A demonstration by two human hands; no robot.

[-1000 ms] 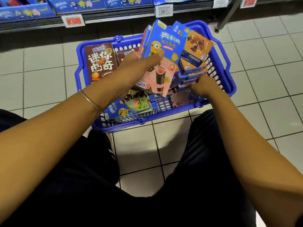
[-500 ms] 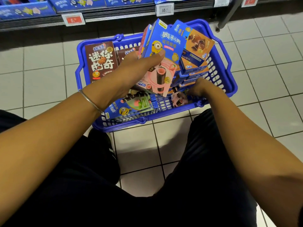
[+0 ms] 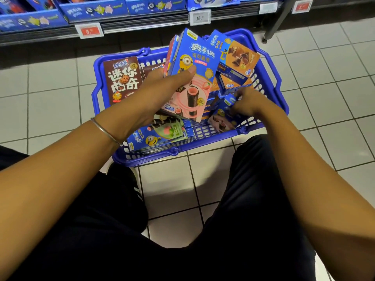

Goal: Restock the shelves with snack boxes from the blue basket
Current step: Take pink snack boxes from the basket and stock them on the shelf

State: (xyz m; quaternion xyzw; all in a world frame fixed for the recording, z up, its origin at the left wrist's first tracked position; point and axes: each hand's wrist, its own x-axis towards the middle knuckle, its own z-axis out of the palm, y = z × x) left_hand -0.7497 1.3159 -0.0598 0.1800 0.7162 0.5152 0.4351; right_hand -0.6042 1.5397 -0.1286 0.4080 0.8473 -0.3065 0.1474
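Blue basket (image 3: 154,159) stands on the tiled floor (image 3: 50,110) directly before the bottom shelf (image 3: 142,27), between the person's knees and the shelf; it is loaded with snack boxes.

Left hand (image 3: 162,86), silver bangle (image 3: 103,129) at the wrist, is raised over the basket's middle; fingers are curled behind and the thumb is pressed across the front of a blue-and-pink snack box (image 3: 194,82), held upright and tilted slightly; at least one further box edge shows behind it in the same grip.

Right hand (image 3: 246,102) is at the basket's near right corner; fingers are curled and pinch the upper end of a small blue box (image 3: 224,110), which leans inside the basket.

Other contents: a brown cookie box (image 3: 121,80) upright against the left wall; orange-and-blue boxes (image 3: 239,63) stacked at the far right; a blue-and-green box (image 3: 162,134) lying flat at the near side.

The shelf carries blue cartons; two price tags (image 3: 89,31) (image 3: 199,17) are fixed to its edge.
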